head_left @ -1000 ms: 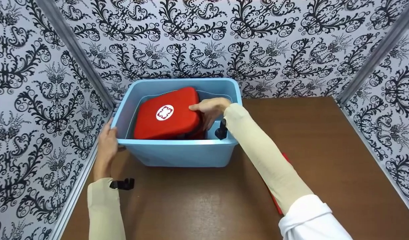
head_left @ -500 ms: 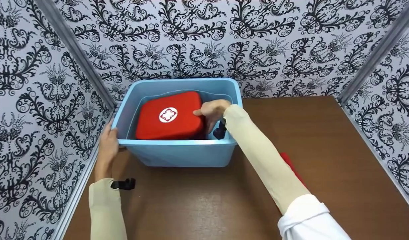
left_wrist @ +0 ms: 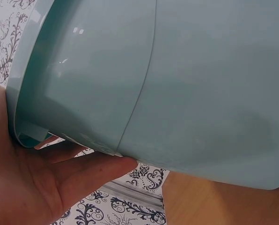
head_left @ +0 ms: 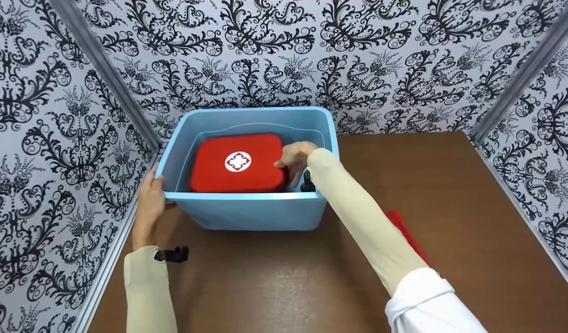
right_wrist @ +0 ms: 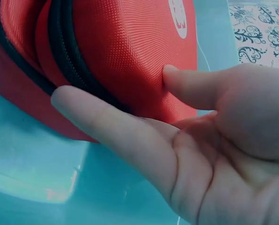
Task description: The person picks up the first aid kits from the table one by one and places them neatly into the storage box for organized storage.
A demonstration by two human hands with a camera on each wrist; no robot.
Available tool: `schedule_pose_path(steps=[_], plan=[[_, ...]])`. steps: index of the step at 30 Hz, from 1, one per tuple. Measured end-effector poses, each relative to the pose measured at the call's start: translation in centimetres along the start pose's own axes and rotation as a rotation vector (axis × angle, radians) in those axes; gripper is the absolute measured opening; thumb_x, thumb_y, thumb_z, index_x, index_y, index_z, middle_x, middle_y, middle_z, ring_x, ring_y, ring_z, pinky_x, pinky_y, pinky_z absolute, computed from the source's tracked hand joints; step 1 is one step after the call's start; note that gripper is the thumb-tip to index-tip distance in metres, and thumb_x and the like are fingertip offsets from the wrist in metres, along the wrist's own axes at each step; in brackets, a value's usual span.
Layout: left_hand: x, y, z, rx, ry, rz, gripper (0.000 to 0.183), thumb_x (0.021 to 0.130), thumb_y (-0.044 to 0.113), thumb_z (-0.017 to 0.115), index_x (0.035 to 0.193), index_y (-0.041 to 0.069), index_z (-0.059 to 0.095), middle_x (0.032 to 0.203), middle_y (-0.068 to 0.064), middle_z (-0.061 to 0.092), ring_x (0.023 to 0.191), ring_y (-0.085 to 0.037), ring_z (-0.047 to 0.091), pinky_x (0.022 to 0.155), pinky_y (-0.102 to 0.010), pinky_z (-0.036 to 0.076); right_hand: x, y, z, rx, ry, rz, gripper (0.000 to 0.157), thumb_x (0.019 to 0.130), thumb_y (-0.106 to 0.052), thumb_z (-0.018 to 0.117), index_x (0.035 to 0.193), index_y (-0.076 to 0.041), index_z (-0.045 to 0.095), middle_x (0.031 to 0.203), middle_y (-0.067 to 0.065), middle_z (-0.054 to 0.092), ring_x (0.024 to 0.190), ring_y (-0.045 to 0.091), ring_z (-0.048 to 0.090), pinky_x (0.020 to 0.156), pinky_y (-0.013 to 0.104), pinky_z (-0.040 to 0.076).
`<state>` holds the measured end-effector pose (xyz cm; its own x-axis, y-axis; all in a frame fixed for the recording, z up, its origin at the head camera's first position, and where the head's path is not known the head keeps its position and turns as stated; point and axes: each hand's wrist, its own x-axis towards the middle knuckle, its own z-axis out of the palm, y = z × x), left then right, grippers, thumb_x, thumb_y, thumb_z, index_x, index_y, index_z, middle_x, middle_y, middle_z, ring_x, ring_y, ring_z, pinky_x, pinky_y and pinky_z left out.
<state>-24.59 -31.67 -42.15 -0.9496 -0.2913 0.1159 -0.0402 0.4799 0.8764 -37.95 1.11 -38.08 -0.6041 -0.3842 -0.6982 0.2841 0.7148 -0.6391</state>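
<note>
Here in the blue bin (head_left: 254, 215) lies the red case (head_left: 261, 163), its white oval emblem (head_left: 238, 162) facing up; the right hand (head_left: 297, 159) grips its right end, thumb pressing on top, fingers (right_wrist: 113, 126) set fairly wide around that end; the forefinger reaches along the side, right by the dark zip (right_wrist: 67, 47); over on the other side, the left hand (head_left: 150, 196) holds the bin near its front left corner, thumb up at the rim, fingers stretched along the outside of the wall; the bin stands on the brown surface (head_left: 284, 282), close to the patterned wall (head_left: 284, 60); beige sleeves (head_left: 362, 217) cover both forearms, white cloth (head_left: 436, 303) showing farther up the right arm; beside that arm a red object (head_left: 406, 233) lies on the surface, half hidden, and what it is I cannot tell.
</note>
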Motion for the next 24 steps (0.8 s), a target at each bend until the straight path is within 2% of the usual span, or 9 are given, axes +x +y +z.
schedule_pose_path(steps=[6,9,15,21,24], plan=[[0.1,0.0,0.1,0.036,0.035,0.015,0.047,0.098,0.021,0.028,0.145,0.012,0.028,0.152,-0.013,0.022,0.139,-0.030,0.021,0.117,-0.041,0.015,0.0,-0.3,-0.1,-0.072,0.037,0.021,0.053,0.095,-0.022,0.047,0.138,0.001,0.025,0.139,0.028,0.038,0.108,0.040,0.058,0.081,0.048,0.054],[0.1,0.1,0.0,0.036,0.025,0.005,0.047,0.099,0.022,0.027,0.145,0.014,0.026,0.153,-0.012,0.020,0.140,-0.030,0.019,0.117,-0.041,0.013,0.0,-0.3,-0.1,-0.072,0.056,0.025,0.053,0.095,-0.022,0.048,0.137,0.001,0.026,0.136,0.029,0.042,0.110,0.041,0.056,0.077,0.048,0.055],[0.0,0.3,0.0,0.021,-0.009,-0.015,0.048,0.099,0.025,0.025,0.146,0.018,0.022,0.154,-0.010,0.016,0.139,-0.033,0.020,0.116,-0.045,0.015,-0.5,-0.2,-0.2,-0.165,0.126,-0.004,0.043,0.092,-0.027,0.053,0.122,0.001,0.043,0.122,0.029,0.055,0.101,0.037,0.062,0.068,0.043,0.058],[0.1,0.2,0.0,0.021,-0.018,-0.028,0.048,0.099,0.028,0.025,0.147,0.021,0.020,0.154,-0.007,0.016,0.139,-0.032,0.020,0.116,-0.045,0.014,-1.5,-0.3,-0.8,-0.212,0.151,-0.023,0.043,0.090,-0.030,0.056,0.119,0.001,0.047,0.121,0.021,0.056,0.107,0.035,0.060,0.082,0.045,0.054],[0.0,0.2,-0.1,0.014,-0.014,-0.041,0.048,0.100,0.028,0.024,0.147,0.021,0.020,0.154,-0.007,0.017,0.139,-0.032,0.021,0.116,-0.046,0.015,-2.1,-0.5,-1.3,-0.243,0.165,-0.051,0.043,0.090,-0.032,0.056,0.117,0.001,0.051,0.116,0.018,0.059,0.104,0.031,0.060,0.083,0.044,0.054]])
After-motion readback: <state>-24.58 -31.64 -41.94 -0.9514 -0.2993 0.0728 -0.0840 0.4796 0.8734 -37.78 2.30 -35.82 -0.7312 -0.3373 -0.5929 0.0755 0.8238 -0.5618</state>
